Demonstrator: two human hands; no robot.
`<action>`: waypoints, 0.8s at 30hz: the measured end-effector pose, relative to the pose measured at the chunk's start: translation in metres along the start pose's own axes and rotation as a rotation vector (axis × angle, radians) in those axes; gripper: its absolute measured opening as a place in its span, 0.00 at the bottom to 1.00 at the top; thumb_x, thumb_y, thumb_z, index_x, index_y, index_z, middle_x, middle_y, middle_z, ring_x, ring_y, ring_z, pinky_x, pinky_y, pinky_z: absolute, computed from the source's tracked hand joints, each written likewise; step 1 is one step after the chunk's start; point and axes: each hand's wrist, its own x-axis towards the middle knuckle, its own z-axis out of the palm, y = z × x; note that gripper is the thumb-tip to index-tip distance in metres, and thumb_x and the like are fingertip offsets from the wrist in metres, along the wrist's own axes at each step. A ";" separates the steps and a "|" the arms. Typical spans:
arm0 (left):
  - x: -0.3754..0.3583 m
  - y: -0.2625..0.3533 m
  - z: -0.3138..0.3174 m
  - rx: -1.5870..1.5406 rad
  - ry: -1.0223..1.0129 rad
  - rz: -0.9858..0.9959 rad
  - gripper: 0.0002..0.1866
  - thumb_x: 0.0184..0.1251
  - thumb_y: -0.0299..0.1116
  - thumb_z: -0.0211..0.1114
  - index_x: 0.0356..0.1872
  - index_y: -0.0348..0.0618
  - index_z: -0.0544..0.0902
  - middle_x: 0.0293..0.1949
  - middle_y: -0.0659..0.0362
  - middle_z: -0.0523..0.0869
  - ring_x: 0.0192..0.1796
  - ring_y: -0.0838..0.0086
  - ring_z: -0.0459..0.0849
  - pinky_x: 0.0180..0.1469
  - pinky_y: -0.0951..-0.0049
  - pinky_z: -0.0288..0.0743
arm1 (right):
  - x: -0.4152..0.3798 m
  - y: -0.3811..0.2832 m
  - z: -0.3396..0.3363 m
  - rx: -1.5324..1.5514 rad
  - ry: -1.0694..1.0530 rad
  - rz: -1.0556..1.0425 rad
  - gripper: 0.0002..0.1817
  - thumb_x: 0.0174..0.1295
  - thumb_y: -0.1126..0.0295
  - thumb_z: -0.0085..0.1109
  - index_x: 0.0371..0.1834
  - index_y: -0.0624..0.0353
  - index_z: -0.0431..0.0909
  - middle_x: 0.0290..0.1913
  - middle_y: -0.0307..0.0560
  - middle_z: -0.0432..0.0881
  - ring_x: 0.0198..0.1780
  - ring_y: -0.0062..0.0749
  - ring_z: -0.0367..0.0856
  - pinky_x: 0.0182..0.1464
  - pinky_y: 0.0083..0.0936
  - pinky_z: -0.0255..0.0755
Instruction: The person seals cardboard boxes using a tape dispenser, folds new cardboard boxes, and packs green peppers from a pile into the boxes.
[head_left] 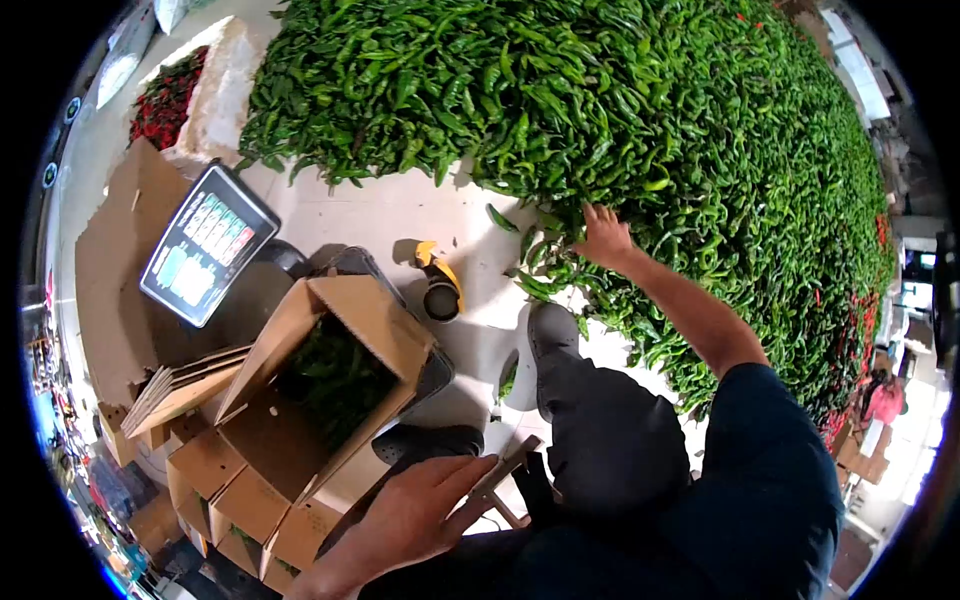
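A huge heap of green chili peppers (pixel 560 90) covers the floor ahead and to my right. My right hand (pixel 606 240) reaches to the near edge of the heap. Its fingers are spread against the peppers, and none is visibly gripped. Low in the view, my left hand (pixel 415 512) is beside my knee and near a wooden stool edge (pixel 508 466). Its fingers are stretched out, thumb apart, holding nothing. An open cardboard box (pixel 345 390) with green peppers deep inside stands left of my feet, on a dark base partly hidden beneath it.
A scale display (pixel 210 245) stands behind the box. Between box and heap is a yellow-and-black tape dispenser or similar tool (pixel 441 285). More cardboard boxes (pixel 250 500) sit at lower left. A white foam box (pixel 228 85) holds red peppers. Loose peppers lie near my shoe (pixel 553 330).
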 end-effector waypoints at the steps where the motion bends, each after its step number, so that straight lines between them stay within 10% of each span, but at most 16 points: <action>1: 0.009 -0.012 0.012 0.011 -0.064 -0.012 0.23 0.69 0.36 0.66 0.62 0.40 0.78 0.51 0.46 0.86 0.49 0.50 0.86 0.50 0.58 0.82 | -0.007 0.003 0.021 -0.021 0.049 0.008 0.50 0.59 0.46 0.67 0.79 0.59 0.53 0.77 0.63 0.57 0.77 0.56 0.57 0.71 0.61 0.59; 5: 0.042 -0.061 0.060 -0.037 -0.310 -0.216 0.25 0.73 0.40 0.63 0.65 0.36 0.75 0.56 0.42 0.83 0.55 0.50 0.84 0.57 0.56 0.79 | -0.005 -0.017 0.043 -0.077 0.225 -0.054 0.48 0.61 0.43 0.64 0.78 0.59 0.57 0.78 0.62 0.55 0.79 0.52 0.53 0.73 0.62 0.52; 10: 0.106 -0.086 0.098 -0.071 -0.343 -0.265 0.23 0.73 0.38 0.62 0.63 0.34 0.77 0.51 0.41 0.86 0.53 0.50 0.86 0.56 0.56 0.79 | 0.063 -0.078 0.056 0.086 0.343 -0.386 0.23 0.62 0.56 0.62 0.55 0.60 0.77 0.49 0.50 0.82 0.55 0.45 0.79 0.59 0.45 0.68; 19: 0.221 -0.161 0.156 -0.518 0.167 -0.395 0.22 0.73 0.37 0.62 0.62 0.35 0.78 0.46 0.50 0.87 0.39 0.73 0.86 0.42 0.68 0.82 | 0.092 -0.088 0.079 -0.122 0.347 -0.303 0.17 0.65 0.65 0.52 0.54 0.58 0.81 0.52 0.54 0.80 0.60 0.47 0.75 0.64 0.55 0.61; 24: 0.262 -0.181 0.175 -0.857 0.499 -0.632 0.28 0.68 0.35 0.64 0.67 0.36 0.73 0.55 0.49 0.83 0.51 0.62 0.85 0.52 0.67 0.80 | 0.060 0.002 0.042 -0.027 0.430 -0.183 0.20 0.59 0.64 0.60 0.55 0.53 0.79 0.66 0.55 0.72 0.72 0.51 0.63 0.65 0.57 0.63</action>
